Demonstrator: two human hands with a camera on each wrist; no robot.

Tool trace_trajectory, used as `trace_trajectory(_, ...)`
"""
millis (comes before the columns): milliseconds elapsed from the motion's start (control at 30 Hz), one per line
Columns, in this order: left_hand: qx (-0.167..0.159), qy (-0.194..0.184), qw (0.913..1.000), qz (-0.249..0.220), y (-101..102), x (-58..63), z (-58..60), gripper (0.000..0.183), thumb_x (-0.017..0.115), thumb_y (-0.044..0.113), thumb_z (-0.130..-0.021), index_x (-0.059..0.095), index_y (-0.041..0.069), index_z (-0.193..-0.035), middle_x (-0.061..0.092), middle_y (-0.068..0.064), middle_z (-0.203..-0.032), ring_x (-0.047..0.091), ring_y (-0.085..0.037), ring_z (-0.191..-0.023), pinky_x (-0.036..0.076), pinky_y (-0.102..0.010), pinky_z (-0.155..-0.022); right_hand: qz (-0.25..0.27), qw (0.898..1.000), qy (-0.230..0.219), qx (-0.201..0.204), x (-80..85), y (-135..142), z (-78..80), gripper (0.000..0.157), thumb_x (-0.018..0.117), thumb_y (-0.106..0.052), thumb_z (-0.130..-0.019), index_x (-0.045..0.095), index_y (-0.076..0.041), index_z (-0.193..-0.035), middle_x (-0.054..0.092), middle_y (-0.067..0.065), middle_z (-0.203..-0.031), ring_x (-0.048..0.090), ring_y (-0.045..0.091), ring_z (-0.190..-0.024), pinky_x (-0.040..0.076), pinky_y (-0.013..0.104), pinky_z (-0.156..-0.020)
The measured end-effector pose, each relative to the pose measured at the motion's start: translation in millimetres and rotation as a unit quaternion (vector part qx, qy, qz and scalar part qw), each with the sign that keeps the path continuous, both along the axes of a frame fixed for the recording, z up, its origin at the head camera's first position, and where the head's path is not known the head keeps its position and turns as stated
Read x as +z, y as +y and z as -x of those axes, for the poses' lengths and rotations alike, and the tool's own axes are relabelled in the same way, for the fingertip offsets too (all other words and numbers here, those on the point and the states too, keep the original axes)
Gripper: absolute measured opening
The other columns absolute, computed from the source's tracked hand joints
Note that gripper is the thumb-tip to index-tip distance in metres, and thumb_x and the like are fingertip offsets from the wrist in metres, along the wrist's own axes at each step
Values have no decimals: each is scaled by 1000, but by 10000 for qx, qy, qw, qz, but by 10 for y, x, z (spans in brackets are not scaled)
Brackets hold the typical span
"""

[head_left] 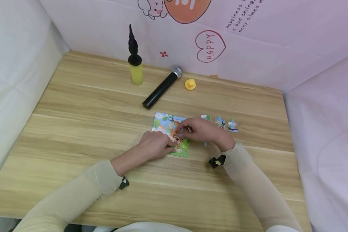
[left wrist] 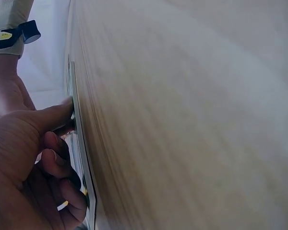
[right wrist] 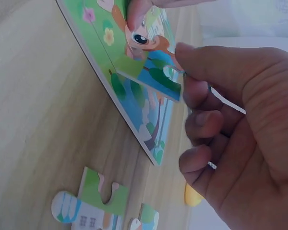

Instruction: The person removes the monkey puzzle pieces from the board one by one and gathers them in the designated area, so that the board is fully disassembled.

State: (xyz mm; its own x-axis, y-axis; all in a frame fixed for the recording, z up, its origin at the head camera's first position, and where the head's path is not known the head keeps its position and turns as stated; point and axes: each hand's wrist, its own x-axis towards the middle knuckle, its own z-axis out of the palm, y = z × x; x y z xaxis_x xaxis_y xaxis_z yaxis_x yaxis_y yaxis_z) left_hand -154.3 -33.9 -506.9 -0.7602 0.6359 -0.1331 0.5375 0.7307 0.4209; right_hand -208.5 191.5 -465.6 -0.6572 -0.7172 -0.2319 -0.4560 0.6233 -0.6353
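A colourful jigsaw puzzle [head_left: 183, 150] with a cartoon animal lies flat on the wooden table, partly covered by both hands. Between thumb and index finger, my right hand [head_left: 203, 129] pinches a puzzle piece [right wrist: 158, 79] with blue and green leaf shapes, tilted over the puzzle in the right wrist view. My left hand [head_left: 156, 145] rests on the puzzle's lower left part, a fingertip touching the animal's face. In the left wrist view, the left thumb [left wrist: 55, 115] stretches to the board edge, and the other fingers bend loosely.
Loose puzzle pieces [head_left: 233, 125] lie right of the puzzle, some partly behind the right hand. Farther back are a black microphone [head_left: 160, 90], a yellow rubber duck [head_left: 190, 84] and a yellow-and-black pump [head_left: 137, 72]. White cloth walls [head_left: 249, 58] bound the table.
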Motion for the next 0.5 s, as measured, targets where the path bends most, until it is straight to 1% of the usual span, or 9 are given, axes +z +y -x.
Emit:
trace_trajectory(33,3,-8,10000,-9,-1,0,1,28,72,50,-92,77,38,-116,69,10,-72,41,-8,-53,37,-33,-44,9,10000,47,-15,-3,-12,-3,15,69,-16,-99,76,-18,-112,68,-9,-94,52,13,-68,44,30,-60)
trace_trajectory(100,2,-14,10000,13,-2,0,3,28,72,51,-92,76,38,-117,67,10,-70,41,-8,-53,37,-33,-44,43,9999,114,-52,-12,-36,-7,12,69,-17,-99,76,-16,-108,69,-10,-94,53,11,-69,45,30,-62)
trace_trajectory(200,-5,25,10000,57,-4,-2,2,28,71,52,-92,75,41,-118,59,12,-61,38,-8,-52,37,-34,-44,106,9996,235,-79,-25,-65,-9,10,68,-14,-99,77,-13,-103,69,-9,-94,55,10,-69,47,29,-63)
trace_trajectory(300,-3,57,10000,67,-5,-5,2,29,71,53,-92,75,42,-118,56,13,-59,36,-8,-51,36,-33,-44,160,9992,350,-52,-32,-83,-10,10,67,-9,-97,76,-11,-100,70,-8,-93,56,9,-69,48,29,-63)
trace_trajectory(400,10,64,10000,33,-7,-11,7,28,72,53,-91,76,41,-117,61,13,-63,37,-7,-52,36,-33,-44,145,9989,435,-64,-23,-76,-20,11,65,-8,-98,76,-12,-98,69,-7,-91,55,8,-67,48,29,-62)
trace_trajectory(500,35,42,10000,7,-13,-18,11,27,73,52,-91,77,40,-115,66,11,-69,39,-7,-52,36,-33,-44,114,9989,420,-195,10,-43,-45,12,64,-7,-98,74,-13,-94,67,-6,-87,51,8,-63,45,29,-59)
